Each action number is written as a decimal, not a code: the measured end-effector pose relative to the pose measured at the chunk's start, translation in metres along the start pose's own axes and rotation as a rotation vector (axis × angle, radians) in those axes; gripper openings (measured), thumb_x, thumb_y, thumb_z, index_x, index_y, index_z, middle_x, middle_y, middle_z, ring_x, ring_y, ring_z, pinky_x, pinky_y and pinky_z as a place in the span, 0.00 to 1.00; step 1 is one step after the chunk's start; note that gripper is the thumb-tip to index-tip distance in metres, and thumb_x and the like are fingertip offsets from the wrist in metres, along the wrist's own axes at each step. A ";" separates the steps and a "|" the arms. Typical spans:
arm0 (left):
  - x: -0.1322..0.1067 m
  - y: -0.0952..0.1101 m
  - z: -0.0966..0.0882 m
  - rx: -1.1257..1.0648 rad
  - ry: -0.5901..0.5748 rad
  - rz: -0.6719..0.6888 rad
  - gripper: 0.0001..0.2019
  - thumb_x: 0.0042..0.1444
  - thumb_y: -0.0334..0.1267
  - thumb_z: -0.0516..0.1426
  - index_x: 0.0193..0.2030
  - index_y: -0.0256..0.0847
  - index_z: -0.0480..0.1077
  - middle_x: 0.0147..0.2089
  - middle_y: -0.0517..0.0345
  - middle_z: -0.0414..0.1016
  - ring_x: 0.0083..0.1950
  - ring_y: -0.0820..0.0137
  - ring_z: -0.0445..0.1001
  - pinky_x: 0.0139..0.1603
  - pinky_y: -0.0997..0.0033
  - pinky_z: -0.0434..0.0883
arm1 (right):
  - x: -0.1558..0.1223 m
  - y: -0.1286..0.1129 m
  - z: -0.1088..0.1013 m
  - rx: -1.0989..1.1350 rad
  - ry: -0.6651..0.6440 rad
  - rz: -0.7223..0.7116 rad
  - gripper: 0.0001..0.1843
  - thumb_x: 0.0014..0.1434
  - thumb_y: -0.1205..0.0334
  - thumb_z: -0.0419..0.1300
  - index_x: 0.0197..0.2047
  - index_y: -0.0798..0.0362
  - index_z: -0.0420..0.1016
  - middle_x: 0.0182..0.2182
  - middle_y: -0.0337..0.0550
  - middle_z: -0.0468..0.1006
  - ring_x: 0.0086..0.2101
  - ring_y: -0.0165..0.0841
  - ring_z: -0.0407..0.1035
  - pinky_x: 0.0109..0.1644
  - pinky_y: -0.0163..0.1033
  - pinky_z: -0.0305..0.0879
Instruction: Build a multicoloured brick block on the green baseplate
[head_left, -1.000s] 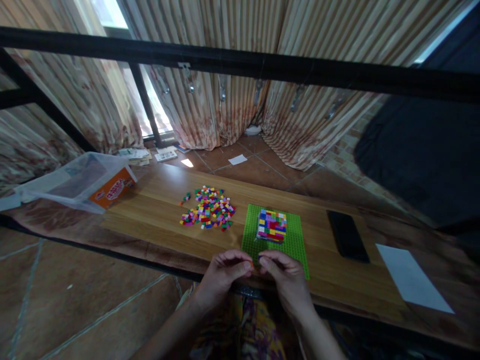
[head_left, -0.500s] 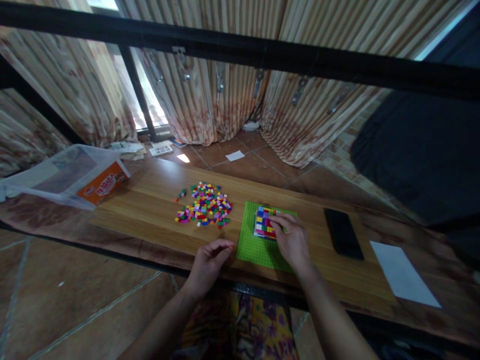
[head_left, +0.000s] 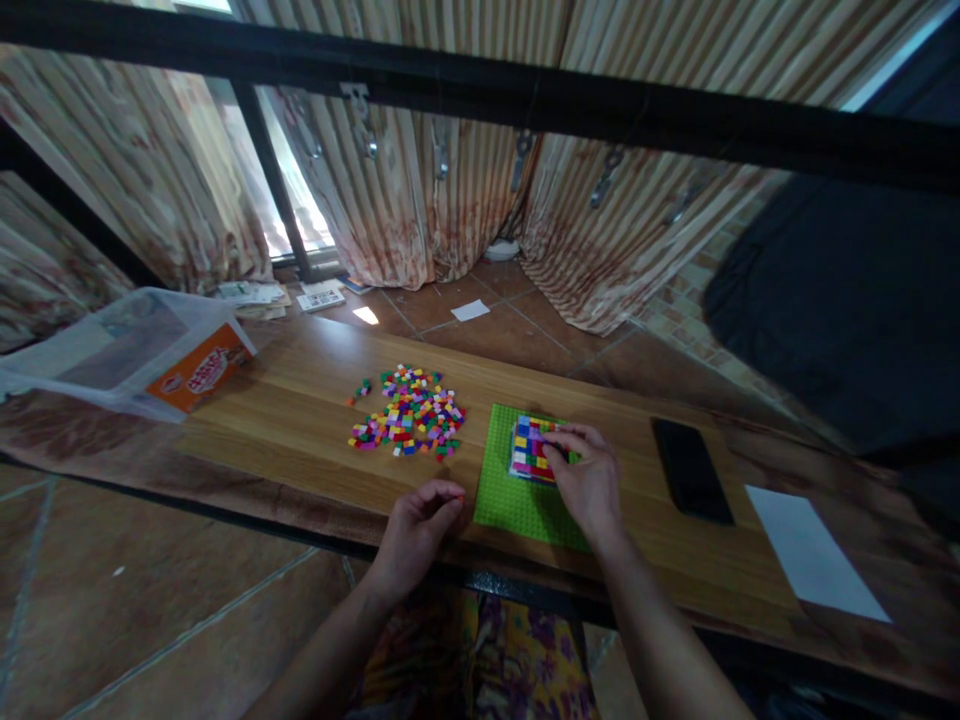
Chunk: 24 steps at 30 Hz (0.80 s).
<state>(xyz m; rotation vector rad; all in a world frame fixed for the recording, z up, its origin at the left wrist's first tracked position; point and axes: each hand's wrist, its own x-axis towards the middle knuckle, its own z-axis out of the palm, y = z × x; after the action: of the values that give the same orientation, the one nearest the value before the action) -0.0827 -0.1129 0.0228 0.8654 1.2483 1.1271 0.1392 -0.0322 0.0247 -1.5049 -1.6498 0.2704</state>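
Right hand (head_left: 589, 480) is moved forward onto the brick block (head_left: 529, 448) on the green baseplate (head_left: 517, 505), grip closed on its right edge; left hand (head_left: 416, 520), pinched on a small brick (head_left: 458, 495), lies left of it.

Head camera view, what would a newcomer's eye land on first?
The bright heap of loose bricks in the middle of the table, and beside it the green baseplate bearing a multicoloured block, which the right hand touches. The left hand rests curled at its near edge.
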 end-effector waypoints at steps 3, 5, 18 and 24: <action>0.000 0.001 0.000 0.008 0.003 0.012 0.09 0.48 0.40 0.63 0.34 0.38 0.75 0.29 0.61 0.73 0.30 0.75 0.67 0.33 0.77 0.65 | 0.000 0.001 0.003 0.037 0.038 0.045 0.06 0.54 0.60 0.62 0.31 0.48 0.81 0.40 0.44 0.74 0.42 0.37 0.69 0.51 0.47 0.64; -0.001 0.002 0.000 0.002 0.002 0.006 0.10 0.47 0.41 0.64 0.34 0.37 0.75 0.28 0.61 0.72 0.30 0.76 0.66 0.32 0.77 0.65 | -0.002 0.003 0.004 0.034 0.056 0.043 0.07 0.55 0.59 0.61 0.30 0.49 0.80 0.40 0.44 0.74 0.42 0.38 0.69 0.51 0.47 0.64; -0.002 0.006 0.002 0.005 -0.020 0.001 0.10 0.49 0.42 0.63 0.33 0.38 0.72 0.27 0.63 0.71 0.29 0.76 0.67 0.31 0.77 0.65 | -0.020 0.008 0.005 -0.098 0.042 -0.164 0.14 0.64 0.60 0.53 0.41 0.47 0.81 0.45 0.47 0.74 0.46 0.39 0.66 0.52 0.49 0.66; 0.025 0.016 0.018 0.133 0.009 0.210 0.06 0.51 0.39 0.61 0.33 0.38 0.74 0.30 0.60 0.74 0.33 0.73 0.71 0.35 0.75 0.68 | -0.018 0.006 0.005 -0.103 0.038 -0.164 0.14 0.64 0.59 0.53 0.40 0.47 0.81 0.44 0.47 0.74 0.45 0.39 0.66 0.52 0.49 0.66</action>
<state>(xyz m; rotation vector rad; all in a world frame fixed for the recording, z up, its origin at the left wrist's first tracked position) -0.0683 -0.0833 0.0344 1.1128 1.2730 1.2241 0.1380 -0.0446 0.0093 -1.4308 -1.7674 0.0679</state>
